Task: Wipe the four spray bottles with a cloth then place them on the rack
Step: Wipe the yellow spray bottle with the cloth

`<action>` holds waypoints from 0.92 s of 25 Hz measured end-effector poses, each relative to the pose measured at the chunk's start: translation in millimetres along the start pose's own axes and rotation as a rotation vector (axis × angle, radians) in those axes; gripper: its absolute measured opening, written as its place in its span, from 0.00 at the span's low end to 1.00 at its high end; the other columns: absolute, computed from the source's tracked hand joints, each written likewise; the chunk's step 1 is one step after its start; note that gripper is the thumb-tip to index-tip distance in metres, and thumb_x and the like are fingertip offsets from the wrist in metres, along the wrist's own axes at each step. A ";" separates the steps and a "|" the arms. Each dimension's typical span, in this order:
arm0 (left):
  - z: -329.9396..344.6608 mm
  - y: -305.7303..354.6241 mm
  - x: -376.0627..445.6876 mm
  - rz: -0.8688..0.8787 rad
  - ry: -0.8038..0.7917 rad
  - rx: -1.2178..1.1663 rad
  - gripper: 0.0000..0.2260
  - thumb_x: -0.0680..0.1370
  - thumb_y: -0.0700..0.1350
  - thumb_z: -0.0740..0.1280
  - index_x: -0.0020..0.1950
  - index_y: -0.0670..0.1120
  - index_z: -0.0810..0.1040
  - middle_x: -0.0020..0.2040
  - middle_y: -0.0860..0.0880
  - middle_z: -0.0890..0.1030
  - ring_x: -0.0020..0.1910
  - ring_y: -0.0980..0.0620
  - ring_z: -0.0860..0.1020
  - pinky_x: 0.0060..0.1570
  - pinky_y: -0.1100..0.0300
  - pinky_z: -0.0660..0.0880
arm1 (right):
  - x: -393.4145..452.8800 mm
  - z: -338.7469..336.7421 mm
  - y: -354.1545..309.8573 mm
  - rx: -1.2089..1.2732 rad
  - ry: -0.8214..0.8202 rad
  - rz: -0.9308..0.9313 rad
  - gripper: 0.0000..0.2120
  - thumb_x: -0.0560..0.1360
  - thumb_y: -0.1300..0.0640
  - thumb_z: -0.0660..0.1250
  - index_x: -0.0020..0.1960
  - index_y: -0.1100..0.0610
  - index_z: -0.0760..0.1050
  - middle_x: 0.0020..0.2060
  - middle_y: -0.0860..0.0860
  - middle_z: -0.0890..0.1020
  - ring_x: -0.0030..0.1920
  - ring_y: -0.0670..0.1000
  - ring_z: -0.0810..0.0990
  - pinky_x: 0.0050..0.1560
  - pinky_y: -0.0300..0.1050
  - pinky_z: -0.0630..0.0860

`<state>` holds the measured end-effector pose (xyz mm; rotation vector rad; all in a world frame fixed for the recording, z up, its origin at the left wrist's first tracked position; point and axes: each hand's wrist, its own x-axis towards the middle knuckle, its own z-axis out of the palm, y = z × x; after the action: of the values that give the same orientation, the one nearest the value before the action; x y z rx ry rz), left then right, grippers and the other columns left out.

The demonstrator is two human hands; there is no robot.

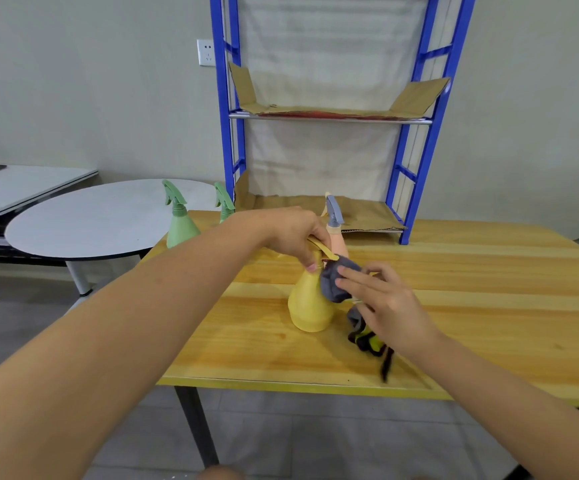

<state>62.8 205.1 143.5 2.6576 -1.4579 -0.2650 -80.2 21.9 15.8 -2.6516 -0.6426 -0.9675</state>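
- While the yellow bottle stands near the table's front edge, bare wood lies open to the right of the right hand.
- Left hand reaches from above, fingers closed on the bottle's top.
- Right hand presses a grey cloth on its side.
- Two green bottles and a pink bottle stand beyond the hands, before the rack.

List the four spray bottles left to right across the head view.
Green bottle → second green bottle, partly behind the left hand → yellow bottle, held and being wiped → pink bottle with a blue trigger.
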 end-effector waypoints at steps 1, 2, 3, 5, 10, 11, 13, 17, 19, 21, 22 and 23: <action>0.9 -0.7 -0.4 -0.005 0.003 -0.007 0.17 0.73 0.49 0.78 0.61 0.55 0.83 0.49 0.58 0.83 0.50 0.52 0.79 0.51 0.55 0.74 | -3.7 3.0 1.0 -0.016 0.008 0.032 0.19 0.69 0.68 0.69 0.58 0.58 0.82 0.60 0.51 0.81 0.57 0.47 0.71 0.59 0.34 0.72; 1.1 -1.9 -0.7 -0.014 0.009 -0.012 0.18 0.73 0.50 0.78 0.62 0.55 0.83 0.50 0.57 0.83 0.51 0.51 0.79 0.53 0.54 0.75 | -12.3 7.2 1.2 -0.016 -0.033 0.020 0.18 0.69 0.67 0.70 0.57 0.58 0.82 0.59 0.52 0.81 0.56 0.47 0.70 0.59 0.34 0.72; 1.6 -3.4 -1.1 -0.025 0.018 -0.012 0.19 0.73 0.51 0.78 0.64 0.55 0.82 0.52 0.57 0.83 0.52 0.51 0.79 0.54 0.53 0.75 | -22.7 11.4 0.6 -0.017 -0.093 -0.025 0.16 0.70 0.66 0.70 0.57 0.57 0.83 0.57 0.52 0.82 0.56 0.46 0.70 0.59 0.33 0.72; 2.4 -5.0 -2.8 -0.043 0.039 -0.008 0.20 0.73 0.52 0.78 0.64 0.55 0.82 0.51 0.56 0.84 0.52 0.51 0.79 0.55 0.52 0.76 | -37.0 11.4 -3.3 -0.023 -0.246 -0.117 0.15 0.72 0.63 0.68 0.57 0.55 0.82 0.54 0.50 0.81 0.54 0.46 0.72 0.55 0.37 0.75; 4.6 1.3 -8.0 -0.053 0.075 0.016 0.20 0.73 0.55 0.77 0.64 0.53 0.82 0.51 0.54 0.84 0.53 0.50 0.80 0.51 0.55 0.75 | -12.8 4.0 -14.3 0.093 -0.055 -0.086 0.14 0.73 0.66 0.70 0.58 0.59 0.81 0.56 0.46 0.70 0.56 0.38 0.72 0.59 0.30 0.70; 3.7 0.8 -10.1 -0.062 0.067 -0.028 0.22 0.74 0.57 0.75 0.66 0.54 0.81 0.55 0.55 0.83 0.56 0.52 0.79 0.55 0.55 0.75 | -6.6 9.8 -18.3 0.093 -0.043 -0.089 0.15 0.74 0.67 0.69 0.59 0.59 0.81 0.57 0.46 0.72 0.59 0.38 0.71 0.62 0.32 0.69; 0.1 0.0 -16.3 -0.077 0.062 -0.211 0.21 0.77 0.62 0.70 0.68 0.56 0.79 0.63 0.56 0.81 0.62 0.54 0.78 0.65 0.53 0.74 | -1.8 23.2 -30.5 0.005 -0.121 -0.142 0.14 0.76 0.64 0.64 0.59 0.55 0.81 0.58 0.47 0.77 0.57 0.43 0.71 0.61 0.34 0.71; 2.0 -4.1 -32.4 -0.086 0.180 -0.426 0.18 0.83 0.59 0.61 0.70 0.55 0.78 0.64 0.55 0.80 0.62 0.54 0.78 0.66 0.53 0.74 | -5.9 29.5 -35.4 0.031 -0.189 -0.178 0.11 0.73 0.66 0.70 0.54 0.56 0.82 0.56 0.42 0.77 0.54 0.40 0.69 0.55 0.31 0.71; 7.1 -15.7 -41.1 -0.109 0.260 -0.555 0.17 0.83 0.58 0.62 0.70 0.53 0.78 0.58 0.55 0.81 0.58 0.54 0.80 0.64 0.52 0.78 | -0.3 19.0 -31.0 0.104 -0.070 -0.078 0.14 0.74 0.65 0.67 0.58 0.57 0.81 0.59 0.45 0.75 0.57 0.40 0.71 0.56 0.36 0.73; 11.7 -25.8 -49.3 -0.126 0.304 -0.665 0.16 0.83 0.56 0.65 0.67 0.52 0.80 0.55 0.50 0.84 0.53 0.55 0.83 0.59 0.53 0.81 | 11.9 7.5 -32.2 0.011 0.042 -0.009 0.18 0.72 0.63 0.66 0.60 0.56 0.81 0.60 0.50 0.79 0.60 0.41 0.69 0.60 0.36 0.72; 14.3 -29.3 -51.4 -0.125 0.321 -0.694 0.15 0.83 0.55 0.66 0.66 0.52 0.81 0.55 0.48 0.85 0.52 0.55 0.84 0.56 0.56 0.82 | 19.3 3.7 -34.6 -0.007 0.097 0.027 0.19 0.70 0.65 0.68 0.60 0.57 0.81 0.60 0.52 0.80 0.61 0.41 0.68 0.61 0.35 0.71; 16.9 -30.2 -52.4 -0.120 0.342 -0.714 0.14 0.82 0.54 0.67 0.65 0.51 0.82 0.55 0.48 0.85 0.51 0.54 0.85 0.53 0.58 0.83 | 26.8 3.8 -35.9 -0.034 0.148 0.044 0.20 0.68 0.67 0.71 0.59 0.57 0.82 0.60 0.52 0.80 0.60 0.42 0.68 0.62 0.34 0.70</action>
<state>56.7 265.6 127.3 2.0741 -0.8789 -0.2600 -77.2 63.1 33.4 -2.5805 -0.5365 -1.1583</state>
